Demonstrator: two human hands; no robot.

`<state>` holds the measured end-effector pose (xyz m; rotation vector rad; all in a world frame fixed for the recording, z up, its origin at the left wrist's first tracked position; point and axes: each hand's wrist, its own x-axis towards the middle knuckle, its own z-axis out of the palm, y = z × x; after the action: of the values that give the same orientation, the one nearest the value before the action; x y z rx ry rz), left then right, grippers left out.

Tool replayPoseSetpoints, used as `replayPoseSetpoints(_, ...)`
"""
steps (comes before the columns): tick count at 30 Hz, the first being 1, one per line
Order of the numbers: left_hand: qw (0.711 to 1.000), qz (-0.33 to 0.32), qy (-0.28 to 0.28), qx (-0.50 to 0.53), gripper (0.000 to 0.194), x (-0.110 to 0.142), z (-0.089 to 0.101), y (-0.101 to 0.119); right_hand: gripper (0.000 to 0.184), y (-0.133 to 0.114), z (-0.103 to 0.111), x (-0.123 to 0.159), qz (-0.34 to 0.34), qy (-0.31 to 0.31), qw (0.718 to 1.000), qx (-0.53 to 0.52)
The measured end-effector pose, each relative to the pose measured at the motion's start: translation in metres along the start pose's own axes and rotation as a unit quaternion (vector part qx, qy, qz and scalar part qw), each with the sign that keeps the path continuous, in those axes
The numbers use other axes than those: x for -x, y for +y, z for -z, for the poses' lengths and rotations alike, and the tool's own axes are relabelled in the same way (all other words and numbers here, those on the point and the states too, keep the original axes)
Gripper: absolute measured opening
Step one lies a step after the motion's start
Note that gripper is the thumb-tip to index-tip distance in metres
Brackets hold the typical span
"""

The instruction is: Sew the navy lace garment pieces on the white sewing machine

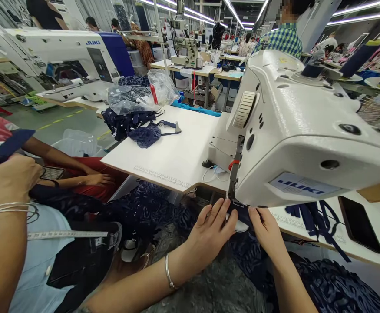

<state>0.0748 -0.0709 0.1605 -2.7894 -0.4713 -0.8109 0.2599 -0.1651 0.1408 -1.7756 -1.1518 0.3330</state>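
While the dark navy fabric strip [244, 214] lies beneath the white sewing machine [294, 126], below centre, the left hand [206, 234], fingers loosely spread, presses it and the right hand [268, 234] pinches its edge; light, even tension should keep it flat. Upper left, a clear plastic bag [120, 99] holds dark, cord-like items.

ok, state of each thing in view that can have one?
glossy black phone: flat, screen dark
nearer white JUKI sewing machine: running or stopped, can't tell
dark navy fabric band: under machine head
left hand: open, fingertips on band
right hand: at band, grip unclear
narrow navy fabric strips: loose, tangled
clear plastic bag: crumpled
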Motion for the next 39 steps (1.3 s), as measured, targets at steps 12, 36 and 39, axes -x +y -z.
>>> replayPoseSetpoints(12,1.000,-0.018,-0.008,-0.004,0.042,0.000,-0.004,0.003,0.029,0.042,-0.002,0.021,-0.026,-0.061,0.998,-0.013)
replayPoseSetpoints(36,0.982,-0.190,0.012,-0.004,0.045,0.000,0.006,-0.039,0.025,-0.047,-0.003,0.005,0.148,0.039,0.949,0.276)
replayPoseSetpoints(39,0.981,-0.187,-0.043,0.016,0.047,-0.003,0.008,-0.022,0.022,-0.039,-0.003,0.009,0.021,0.041,0.992,0.118)
